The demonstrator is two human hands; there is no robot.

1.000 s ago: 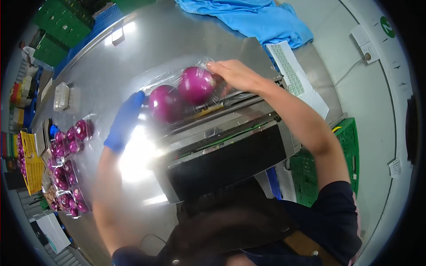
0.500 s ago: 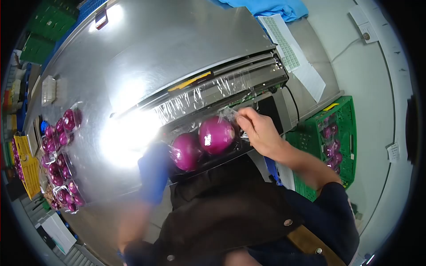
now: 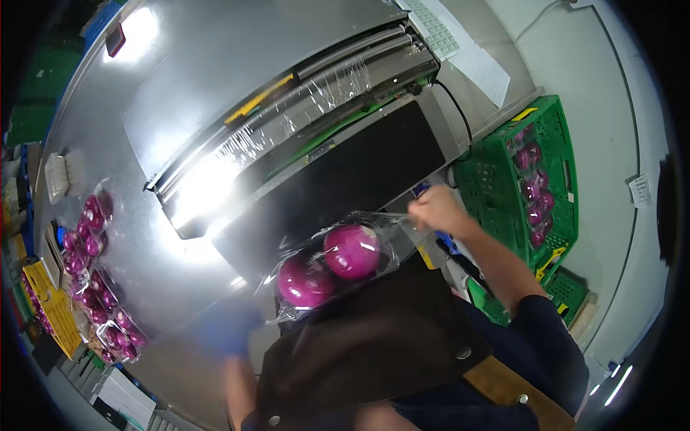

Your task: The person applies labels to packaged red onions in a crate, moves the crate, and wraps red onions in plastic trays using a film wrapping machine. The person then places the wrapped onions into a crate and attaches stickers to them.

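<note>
Two large red onions [image 3: 352, 251] lie side by side under clear plastic film [image 3: 394, 223], just in front of my apron. My right hand [image 3: 437, 207] is bare and closed on the film's stretched right end. At the other side, my left hand [image 3: 226, 327] wears a blue glove and is smeared by motion, so its fingers cannot be made out. Loose film bunches at the left end of the onion pack, near that hand. Beyond the pack is the wrapping machine's black plate [image 3: 359, 164], with film [image 3: 309, 97] stretched along its rollers.
Several wrapped packs of red onions [image 3: 93, 298] stand on the steel table [image 3: 208, 57] at left, near a clear plastic tub [image 3: 56, 177]. A green crate [image 3: 474, 169] at right holds more onion packs. Paper sheets [image 3: 478, 72] lie behind the machine; a black cable hangs beside it.
The wrapped onions have come off the machine's plate towards my body, baring the black plate. My right hand has drawn the film end outward. My left hand has moved down, and the view has shifted.
</note>
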